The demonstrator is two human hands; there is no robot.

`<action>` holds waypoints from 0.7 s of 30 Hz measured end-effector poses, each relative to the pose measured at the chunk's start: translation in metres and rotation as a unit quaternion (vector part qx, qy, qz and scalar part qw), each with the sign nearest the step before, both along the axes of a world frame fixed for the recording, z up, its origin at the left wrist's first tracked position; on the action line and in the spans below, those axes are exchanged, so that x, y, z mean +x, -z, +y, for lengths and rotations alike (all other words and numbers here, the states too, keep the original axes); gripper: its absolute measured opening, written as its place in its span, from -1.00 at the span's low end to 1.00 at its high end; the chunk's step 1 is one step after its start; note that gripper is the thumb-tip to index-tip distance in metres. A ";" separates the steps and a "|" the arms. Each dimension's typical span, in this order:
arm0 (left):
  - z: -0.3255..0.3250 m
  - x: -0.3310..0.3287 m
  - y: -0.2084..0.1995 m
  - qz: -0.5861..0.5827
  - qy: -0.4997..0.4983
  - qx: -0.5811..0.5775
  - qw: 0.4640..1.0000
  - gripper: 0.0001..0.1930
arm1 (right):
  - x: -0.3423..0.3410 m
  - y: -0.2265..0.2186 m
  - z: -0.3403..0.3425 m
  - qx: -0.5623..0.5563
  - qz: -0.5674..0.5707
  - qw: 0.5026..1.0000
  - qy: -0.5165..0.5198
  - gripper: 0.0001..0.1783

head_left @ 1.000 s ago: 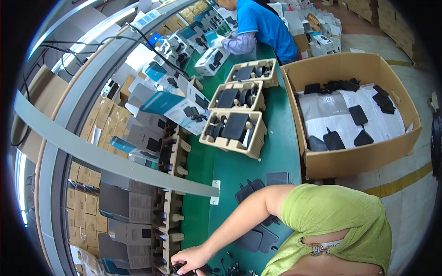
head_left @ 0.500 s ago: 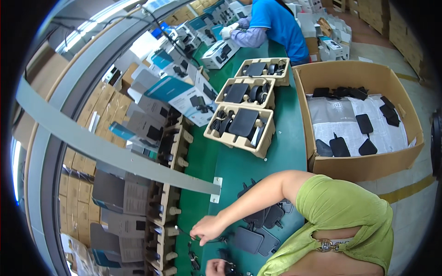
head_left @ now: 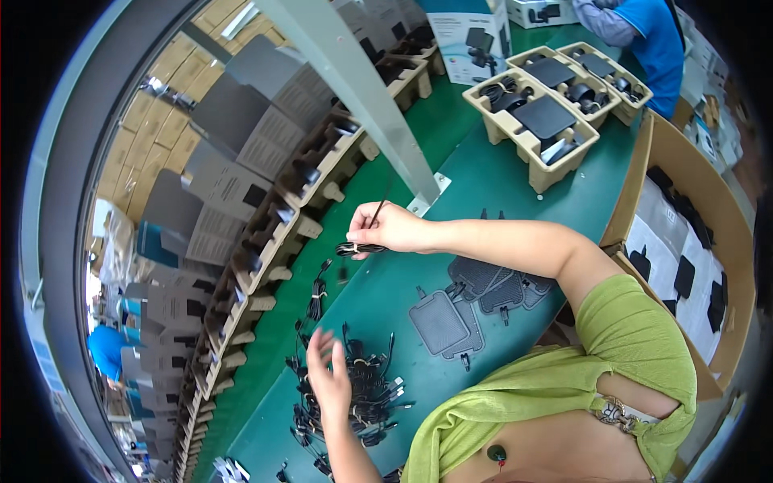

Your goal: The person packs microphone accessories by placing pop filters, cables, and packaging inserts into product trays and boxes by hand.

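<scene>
My right hand (head_left: 385, 228) is closed around a small coiled black cable (head_left: 360, 249), held above the green table. A strand of the cable stands up past the fingers. My left hand (head_left: 330, 372) is empty, its fingers apart, over a heap of bundled black cables (head_left: 366, 394) with several pale connector ends. Another tied cable (head_left: 316, 299) lies by itself beyond that heap. Close to my right forearm are flat black panels (head_left: 441, 324) with short stubs, some overlapping.
A metal post (head_left: 366, 88) is bolted to the table. Moulded trays (head_left: 523, 145) with panels and cables stand at the far right, by a printed box (head_left: 467, 40). Open boxes and trays line the left. A carton (head_left: 624, 193) stands at right. A person in blue (head_left: 656, 48) works beyond.
My view has swung, bringing more of the table and cable heap into sight. My right hand now holds the coiled cable up above the table. My left hand has risen and its fingers have spread.
</scene>
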State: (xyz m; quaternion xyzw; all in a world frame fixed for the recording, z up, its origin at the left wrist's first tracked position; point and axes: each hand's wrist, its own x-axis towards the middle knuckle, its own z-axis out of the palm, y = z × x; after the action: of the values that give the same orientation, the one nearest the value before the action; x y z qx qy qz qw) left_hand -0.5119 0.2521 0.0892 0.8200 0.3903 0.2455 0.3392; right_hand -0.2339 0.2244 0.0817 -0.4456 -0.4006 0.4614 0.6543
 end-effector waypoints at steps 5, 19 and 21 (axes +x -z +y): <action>-0.023 0.104 -0.005 -0.320 0.125 -0.401 0.849 -0.38 | -0.028 -0.003 -0.005 -0.010 -0.203 0.979 0.013 -0.78; -0.025 0.189 0.012 -0.451 0.088 -0.325 0.827 -0.57 | 0.020 -0.018 -0.009 -0.042 -0.353 0.918 0.174 -0.68; -0.024 0.190 0.011 -0.466 0.079 -0.375 0.797 -0.56 | 0.015 -0.020 -0.003 -0.041 -0.600 0.775 0.194 -0.64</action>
State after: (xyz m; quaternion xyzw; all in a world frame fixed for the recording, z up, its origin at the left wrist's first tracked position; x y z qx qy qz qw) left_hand -0.3214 0.2284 0.0786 0.4430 0.1808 0.4044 0.7794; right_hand -0.2194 0.2215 0.1014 -0.7265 -0.5980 -0.0201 0.3378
